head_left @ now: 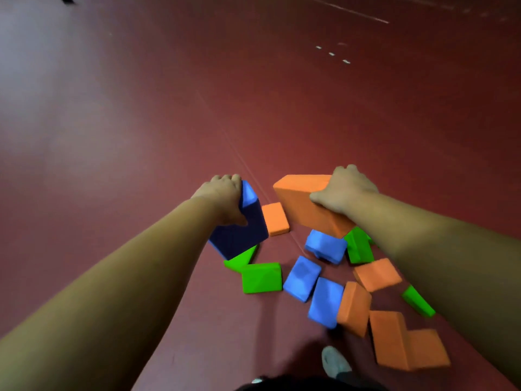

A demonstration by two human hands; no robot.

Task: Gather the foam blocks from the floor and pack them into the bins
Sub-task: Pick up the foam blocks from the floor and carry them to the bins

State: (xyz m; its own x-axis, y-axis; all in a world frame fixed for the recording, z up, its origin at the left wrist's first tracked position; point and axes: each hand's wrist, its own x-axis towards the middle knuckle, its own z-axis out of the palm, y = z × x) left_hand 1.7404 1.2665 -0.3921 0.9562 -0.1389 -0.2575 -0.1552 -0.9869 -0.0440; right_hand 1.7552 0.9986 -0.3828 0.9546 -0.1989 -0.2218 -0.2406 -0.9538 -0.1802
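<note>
Held item, left: dark blue block, tilted on a corner, gripped by the left hand, with fingers curled over its top edge and thumb on the near face. Whether it is clear of the floor cannot be told.
Held item, right: large orange block, slanted, gripped at its right end by the right hand, with fingers wrapped over the far side and thumb on the near face.
Hands: apart, each clamped on its own block, both arms stretched forward.
Between the held blocks: small orange block, flat on the floor, just beside the dark blue block.
Below the dark blue block: green wedge, partly covered by it; green block touching the wedge on the near side.
Below the large orange block: light blue block and a green piece side by side, the green one partly hidden by the right forearm.
Centre cluster: two blue blocks, close together, the nearer one against an upright orange block.
Right side: flat orange block; green sliver beside the right forearm.
Nearest: stepped orange block, blurred.
Surface: dark red floor, with white marks far off.
Bottom edge: grey shoe and dark clothing.
</note>
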